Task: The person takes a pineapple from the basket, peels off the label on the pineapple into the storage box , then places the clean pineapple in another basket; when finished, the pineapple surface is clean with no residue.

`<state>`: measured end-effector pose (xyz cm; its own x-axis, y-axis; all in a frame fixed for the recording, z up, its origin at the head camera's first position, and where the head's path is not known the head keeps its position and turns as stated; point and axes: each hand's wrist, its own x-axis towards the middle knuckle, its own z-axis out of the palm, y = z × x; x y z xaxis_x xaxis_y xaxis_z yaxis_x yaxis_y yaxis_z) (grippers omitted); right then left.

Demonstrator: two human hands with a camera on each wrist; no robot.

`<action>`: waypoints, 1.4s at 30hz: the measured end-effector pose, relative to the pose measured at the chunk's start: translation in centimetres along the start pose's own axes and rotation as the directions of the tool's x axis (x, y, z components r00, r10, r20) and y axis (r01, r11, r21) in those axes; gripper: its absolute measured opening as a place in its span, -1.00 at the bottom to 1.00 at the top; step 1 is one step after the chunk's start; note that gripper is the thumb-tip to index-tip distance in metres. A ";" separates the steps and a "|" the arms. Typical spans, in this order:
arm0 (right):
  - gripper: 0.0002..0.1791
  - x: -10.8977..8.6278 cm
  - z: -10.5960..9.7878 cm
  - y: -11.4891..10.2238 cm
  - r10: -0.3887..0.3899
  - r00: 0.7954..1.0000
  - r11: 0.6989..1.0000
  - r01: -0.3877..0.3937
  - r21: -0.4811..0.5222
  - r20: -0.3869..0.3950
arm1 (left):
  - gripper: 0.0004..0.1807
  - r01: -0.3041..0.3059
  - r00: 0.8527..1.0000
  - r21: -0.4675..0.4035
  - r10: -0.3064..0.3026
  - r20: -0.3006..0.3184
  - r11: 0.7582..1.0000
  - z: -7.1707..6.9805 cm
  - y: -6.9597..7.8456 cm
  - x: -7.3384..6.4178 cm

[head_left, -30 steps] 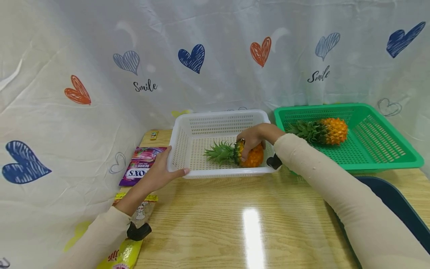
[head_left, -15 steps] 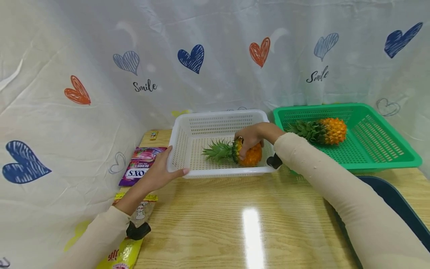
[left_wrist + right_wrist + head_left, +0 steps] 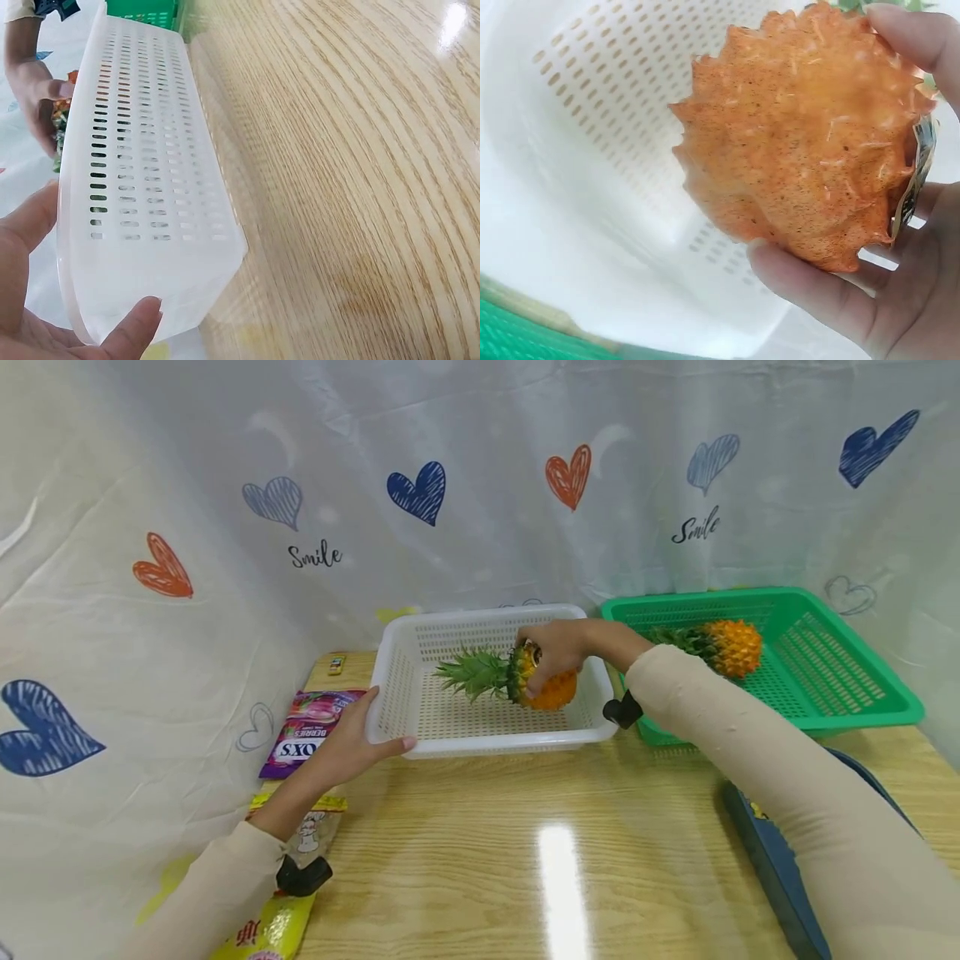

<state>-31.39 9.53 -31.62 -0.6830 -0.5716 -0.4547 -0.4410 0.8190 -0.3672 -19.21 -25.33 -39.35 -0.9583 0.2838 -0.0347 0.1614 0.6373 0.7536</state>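
My right hand [image 3: 561,647] grips a small orange pineapple [image 3: 558,693] from above, fingers and thumb around its body. In the head view the fruit hangs within the white basket [image 3: 517,742], green leaves pointing left. The right wrist view shows the spiky base of the pineapple [image 3: 795,142] close up, a printed label beside the palm. My left hand [image 3: 347,745] holds the basket's left end at the near corner, the thumb on the near side. From the left wrist, the slotted wall of the basket [image 3: 150,150] stands on the wooden table.
A green basket [image 3: 862,720] to the right holds another pineapple [image 3: 737,649]. At left lie a purple snack bag [image 3: 311,731], yellow-printed bags [image 3: 281,927] and a small yellow packet [image 3: 337,665]. A dark blue tray [image 3: 776,860] sits at right, partly under the right arm. A heart-print curtain hangs behind.
The right hand has raised the pineapple slightly and shifted it left. The left hand stays on the basket's end. The head view has turned a little to the right.
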 end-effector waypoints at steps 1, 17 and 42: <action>0.03 -0.2 -0.2 -0.1 -0.016 1.000 1.000 0.016 -0.012 -0.016 | 0.14 0.001 1.000 -0.003 -0.001 0.000 1.000 0.0 0.0 0.0; -0.03 -5.0 -2.2 -1.1 -0.152 0.976 0.988 0.147 -0.042 -0.157 | 0.10 -0.035 0.999 -0.025 0.035 0.000 0.999 0.1 0.2 0.1; -0.05 -12.1 1.9 -3.0 -0.168 0.958 0.986 0.162 -0.044 -0.231 | 0.06 -0.046 0.999 -0.022 0.045 -0.015 0.999 0.2 0.4 -0.2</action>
<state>-20.69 13.92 -26.51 -0.7151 -0.6738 -0.1863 -0.5712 0.7168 -0.3999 -18.95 -25.01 -39.21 -0.9534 0.3016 0.0093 0.1998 0.6080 0.7684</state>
